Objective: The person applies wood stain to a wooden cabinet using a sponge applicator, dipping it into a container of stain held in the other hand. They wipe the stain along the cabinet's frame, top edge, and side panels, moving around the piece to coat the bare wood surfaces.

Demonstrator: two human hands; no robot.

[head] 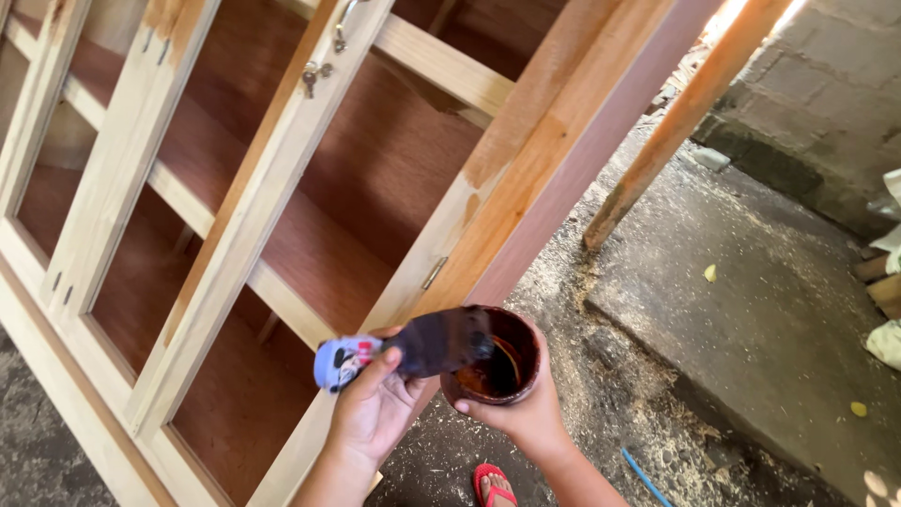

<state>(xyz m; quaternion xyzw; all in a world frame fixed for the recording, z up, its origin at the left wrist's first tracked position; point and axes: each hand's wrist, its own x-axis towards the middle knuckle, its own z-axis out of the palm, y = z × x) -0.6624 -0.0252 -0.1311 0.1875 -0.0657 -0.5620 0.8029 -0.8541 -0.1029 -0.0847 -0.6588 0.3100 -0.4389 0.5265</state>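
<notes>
**Stain on the cloth, most of the cabinet still bare**

The person stands over an unfinished wooden cabinet (282,216) lying at a slant across the view. The left hand (371,404) is closed around a stained cloth (427,343), whose dark, wet end dips over the rim of a small round cup (497,361); the part nearest the hand shows a pale printed pattern. The right hand (526,413) grips the cup from below and the side, holding it just beside the cabinet's side panel (554,160). Dark brown liquid sits in the bottom of the cup.

Judging by colour, the staining looks barely begun. An orange-brown patch runs along the upper part of the side panel, and a smaller one marks the top of a door stile (164,14). The door frames and rails remain pale raw wood. A small key (310,80) hangs from one door. Sawdust covers the concrete floor (741,282), and a red sandal (493,483) shows below.
</notes>
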